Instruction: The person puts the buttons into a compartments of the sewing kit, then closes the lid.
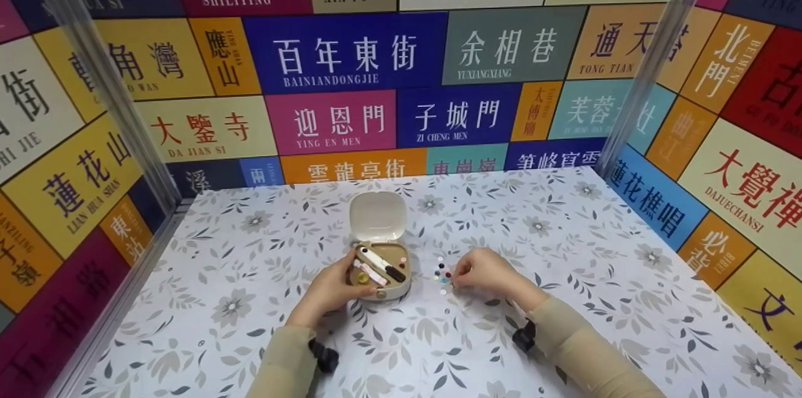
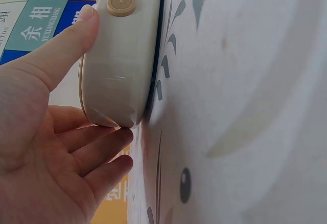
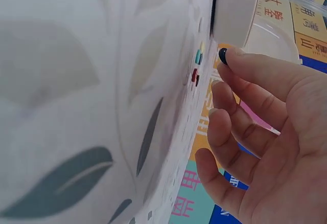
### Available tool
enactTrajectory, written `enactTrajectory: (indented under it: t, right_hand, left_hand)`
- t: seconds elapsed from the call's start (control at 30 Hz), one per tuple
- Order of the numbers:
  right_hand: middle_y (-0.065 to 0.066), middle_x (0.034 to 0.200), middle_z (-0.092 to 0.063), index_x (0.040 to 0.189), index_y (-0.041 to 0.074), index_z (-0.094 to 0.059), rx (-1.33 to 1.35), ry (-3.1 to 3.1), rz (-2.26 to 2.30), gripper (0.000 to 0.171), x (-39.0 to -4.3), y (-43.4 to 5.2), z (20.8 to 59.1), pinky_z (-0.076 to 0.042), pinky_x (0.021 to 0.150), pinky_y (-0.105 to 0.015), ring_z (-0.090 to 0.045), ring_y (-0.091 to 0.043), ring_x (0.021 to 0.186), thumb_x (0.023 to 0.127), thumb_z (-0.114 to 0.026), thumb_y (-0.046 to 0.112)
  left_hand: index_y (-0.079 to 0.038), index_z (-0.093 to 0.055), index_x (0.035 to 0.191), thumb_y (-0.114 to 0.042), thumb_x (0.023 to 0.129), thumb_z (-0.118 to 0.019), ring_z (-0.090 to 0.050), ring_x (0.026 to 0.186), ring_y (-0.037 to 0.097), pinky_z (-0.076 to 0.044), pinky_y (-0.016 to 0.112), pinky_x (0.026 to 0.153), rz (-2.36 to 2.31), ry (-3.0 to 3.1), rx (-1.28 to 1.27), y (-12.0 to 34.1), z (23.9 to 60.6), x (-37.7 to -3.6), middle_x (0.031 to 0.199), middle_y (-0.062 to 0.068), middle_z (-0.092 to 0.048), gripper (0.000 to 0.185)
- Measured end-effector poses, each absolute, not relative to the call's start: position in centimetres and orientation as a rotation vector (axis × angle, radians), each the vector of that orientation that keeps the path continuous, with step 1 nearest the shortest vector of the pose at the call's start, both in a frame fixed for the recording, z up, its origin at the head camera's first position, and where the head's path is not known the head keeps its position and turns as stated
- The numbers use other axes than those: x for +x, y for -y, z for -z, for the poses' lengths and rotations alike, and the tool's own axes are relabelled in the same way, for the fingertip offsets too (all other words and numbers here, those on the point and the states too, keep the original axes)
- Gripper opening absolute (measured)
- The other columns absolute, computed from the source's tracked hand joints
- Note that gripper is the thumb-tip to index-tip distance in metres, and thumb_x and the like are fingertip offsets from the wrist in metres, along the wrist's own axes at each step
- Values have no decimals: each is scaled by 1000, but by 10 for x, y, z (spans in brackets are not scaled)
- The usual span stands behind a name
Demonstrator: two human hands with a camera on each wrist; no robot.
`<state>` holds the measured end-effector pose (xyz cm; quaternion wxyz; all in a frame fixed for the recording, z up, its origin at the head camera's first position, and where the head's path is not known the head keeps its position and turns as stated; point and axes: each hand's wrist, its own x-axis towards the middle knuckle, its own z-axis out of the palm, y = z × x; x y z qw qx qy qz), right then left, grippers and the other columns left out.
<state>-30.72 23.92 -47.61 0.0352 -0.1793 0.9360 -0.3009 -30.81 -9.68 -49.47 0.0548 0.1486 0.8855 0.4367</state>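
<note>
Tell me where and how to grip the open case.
Probably best by the rounded wall of the case, coming from its left, as the left hand does: the raised lid stands at the back, and loose small pieces lie to the right.

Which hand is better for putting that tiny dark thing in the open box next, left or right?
Probably the right hand: it pinches the tiny dark thing and is near the open box. The left hand is busy holding the box at its other side.

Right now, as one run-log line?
left grip: holds open case | right grip: pinches dark piece | loose pieces: on table beside case
</note>
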Motion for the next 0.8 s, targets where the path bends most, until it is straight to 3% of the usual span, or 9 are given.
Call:
enactTrajectory:
  t: [0.8]
  right_hand:
    - [3, 70, -70, 77, 10, -77, -546, -2775, 1164, 4, -327, -236, 480, -46, 54, -24, -57, -9, 58, 80, -75, 13]
  left_hand:
    - [-6, -25, 153, -42, 72, -84, -37, 136, 33, -27, 46, 113, -1392, -2639, 440, 97, 497, -307, 152, 15, -36, 107]
